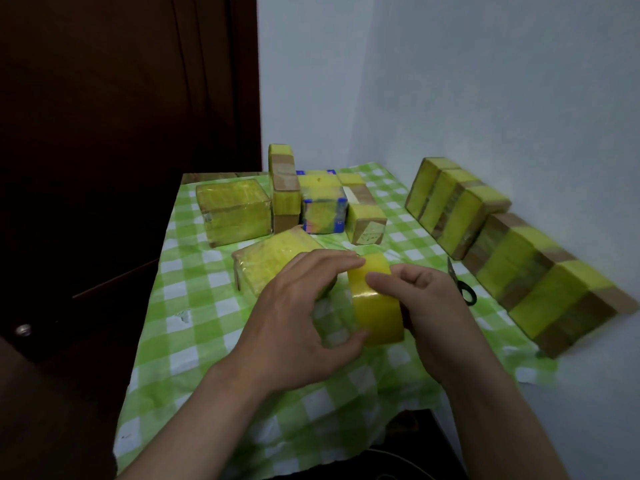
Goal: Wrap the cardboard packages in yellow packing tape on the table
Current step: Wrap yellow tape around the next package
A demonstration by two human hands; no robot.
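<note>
Now the glossy yellow tape roll point(375, 303) hovers over the green-checked table point(207, 306), left hand point(298, 323) pinching its rim, right hand point(429, 306) curled round it; a crinkly taped package point(273, 261) lies at eleven o'clock.

A pale wall point(485, 81) fills the upper right, folding at a soft corner behind the table point(207, 177). To the left stands dark brown wood point(121, 116) (door or wardrobe, hard to tell), with a round metal stud point(23, 329) low down. A green-and-white checked cloth point(194, 341) covers the table. Below its near edge the floor point(415, 434) is dark, crossed by a thin cable point(398, 457). The light is dim
</note>
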